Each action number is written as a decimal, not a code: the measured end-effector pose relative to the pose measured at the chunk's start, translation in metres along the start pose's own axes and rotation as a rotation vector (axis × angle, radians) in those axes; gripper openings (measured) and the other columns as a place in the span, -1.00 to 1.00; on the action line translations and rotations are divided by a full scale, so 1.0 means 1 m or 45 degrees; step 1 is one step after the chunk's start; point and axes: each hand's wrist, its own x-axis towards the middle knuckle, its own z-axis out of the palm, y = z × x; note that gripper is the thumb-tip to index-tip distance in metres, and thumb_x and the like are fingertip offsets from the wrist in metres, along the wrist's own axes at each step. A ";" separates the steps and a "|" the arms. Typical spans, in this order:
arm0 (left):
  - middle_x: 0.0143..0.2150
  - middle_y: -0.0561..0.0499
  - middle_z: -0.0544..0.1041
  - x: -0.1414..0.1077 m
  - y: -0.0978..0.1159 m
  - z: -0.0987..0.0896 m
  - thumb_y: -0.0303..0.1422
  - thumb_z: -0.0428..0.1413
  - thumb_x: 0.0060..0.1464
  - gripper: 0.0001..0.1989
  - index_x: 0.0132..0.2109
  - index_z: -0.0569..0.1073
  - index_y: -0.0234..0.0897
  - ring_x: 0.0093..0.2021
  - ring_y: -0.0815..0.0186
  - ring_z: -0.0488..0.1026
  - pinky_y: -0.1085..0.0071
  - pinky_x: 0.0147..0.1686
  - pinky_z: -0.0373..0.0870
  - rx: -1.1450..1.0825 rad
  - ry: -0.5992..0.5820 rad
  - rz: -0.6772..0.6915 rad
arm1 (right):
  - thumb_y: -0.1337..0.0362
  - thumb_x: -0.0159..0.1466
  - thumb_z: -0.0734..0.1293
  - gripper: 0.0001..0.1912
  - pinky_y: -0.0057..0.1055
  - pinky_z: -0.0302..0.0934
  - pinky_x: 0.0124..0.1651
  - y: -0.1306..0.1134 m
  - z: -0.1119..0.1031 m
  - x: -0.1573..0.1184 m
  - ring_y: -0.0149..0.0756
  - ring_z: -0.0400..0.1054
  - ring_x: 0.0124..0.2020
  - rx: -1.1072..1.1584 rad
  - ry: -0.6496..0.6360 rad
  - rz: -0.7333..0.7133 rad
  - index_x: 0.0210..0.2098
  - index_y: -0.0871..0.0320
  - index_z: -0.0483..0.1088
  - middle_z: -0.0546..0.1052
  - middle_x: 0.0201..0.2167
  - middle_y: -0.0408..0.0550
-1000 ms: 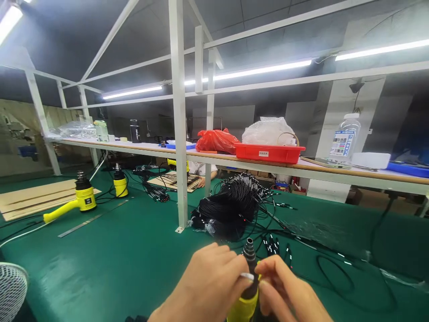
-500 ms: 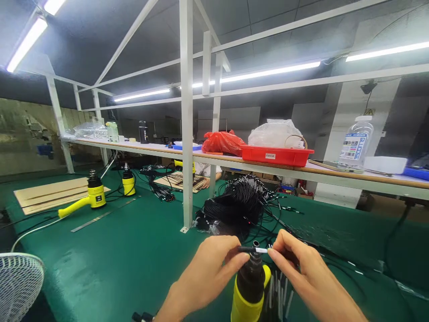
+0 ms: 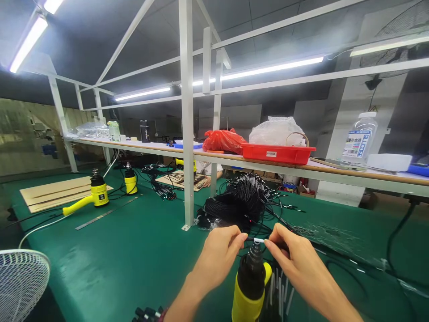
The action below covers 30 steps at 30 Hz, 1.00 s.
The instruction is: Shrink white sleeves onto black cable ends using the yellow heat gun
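Bench edge, far left: a wire-guarded desk fan (image 3: pixel 20 281) stands at the edge of the green ESD mat (image 3: pixel 110 268).
Back left: plywood boards (image 3: pixel 53 193) lie flat; a yellow heat gun (image 3: pixel 99 193) stands beyond a steel ruler (image 3: pixel 107 213); a second yellow heat gun (image 3: pixel 131 182) stands just right of it.
Left hand (image 3: pixel 217 255): narrow pinch, fingertips closed on a black cable (image 3: pixel 250 239) near its end.
Cable end: a white sleeve (image 3: pixel 258 240) sits on the cable, just above the nozzle tip; contact with the tip cannot be told.
Centre: an upright heat gun (image 3: pixel 250 284), yellow body, black nozzle, stands between the hands, with pale cable ends (image 3: pixel 279 290) just right of it.
Right hand (image 3: pixel 300 264): narrow pinch, fingertips on the sleeved end from the other side.
Step in hand (judgement): both hands are holding the sleeved cable end over the nozzle, apparently for heat-shrinking.
Right of hands: a coiled black cable bundle (image 3: pixel 237 205) lies on the mat.
Shelf, right: red tray (image 3: pixel 278 154), plastic bottle (image 3: pixel 360 138).
Change from prior frame: both hands sit slightly higher, and the sleeve is closer to centre above the nozzle.
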 end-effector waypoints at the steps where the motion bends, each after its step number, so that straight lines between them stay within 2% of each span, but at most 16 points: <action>1: -0.52 0.11 0.38 0.001 0.001 0.000 -0.22 -0.12 0.27 -0.64 -0.43 0.38 -0.25 -0.49 0.39 0.24 0.47 -0.48 0.06 -0.002 0.000 -0.002 | 0.10 0.32 0.08 -0.72 -0.44 -0.07 -0.49 0.000 0.000 0.001 -0.39 0.06 -0.56 -0.014 0.006 -0.007 -0.48 0.06 0.09 0.25 -0.58 -0.26; 11: -0.51 0.14 0.31 0.005 -0.004 0.002 -0.25 -0.08 0.25 -0.71 -0.40 0.35 -0.24 -0.47 0.39 0.19 0.47 -0.46 0.07 -0.079 0.013 0.060 | 0.13 0.33 0.09 -0.73 -0.45 -0.07 -0.52 0.002 0.001 0.004 -0.39 0.10 -0.59 -0.070 0.036 -0.038 -0.47 0.06 0.11 0.26 -0.61 -0.24; 17: -0.44 0.12 0.37 0.008 -0.006 0.003 -0.32 -0.04 0.21 -0.80 -0.36 0.38 -0.26 -0.39 0.37 0.26 0.48 -0.39 0.14 -0.181 -0.003 0.068 | 0.14 0.32 0.11 -0.75 -0.44 -0.05 -0.49 0.005 0.002 0.006 -0.37 0.14 -0.57 -0.059 0.015 -0.031 -0.46 0.06 0.12 0.29 -0.60 -0.23; 22: -0.42 0.12 0.39 0.009 -0.005 0.002 -0.37 0.01 0.16 -0.87 -0.34 0.40 -0.26 -0.35 0.37 0.31 0.49 -0.33 0.21 -0.273 -0.001 0.080 | 0.11 0.33 0.12 -0.72 -0.41 0.06 -0.42 0.007 -0.003 0.004 -0.31 0.30 -0.46 0.050 -0.034 -0.004 -0.41 0.09 0.31 0.46 -0.48 -0.13; 25: -0.40 0.10 0.41 0.009 -0.003 0.001 -0.31 0.00 0.19 -0.82 -0.33 0.40 -0.26 -0.34 0.35 0.32 0.49 -0.33 0.22 -0.270 -0.008 0.059 | 0.09 0.34 0.12 -0.67 -0.39 0.06 -0.41 0.005 -0.009 0.002 -0.29 0.30 -0.45 0.060 0.000 -0.028 -0.41 0.08 0.40 0.49 -0.47 -0.12; 30: -0.42 0.06 0.43 0.012 -0.005 0.001 -0.16 -0.18 0.29 -0.58 -0.43 0.36 -0.25 -0.39 0.34 0.30 0.45 -0.38 0.16 -0.011 0.059 0.042 | 0.12 0.34 0.14 -0.67 -0.40 0.06 -0.42 0.005 -0.010 0.002 -0.30 0.30 -0.46 0.062 0.030 -0.075 -0.43 0.08 0.41 0.49 -0.49 -0.14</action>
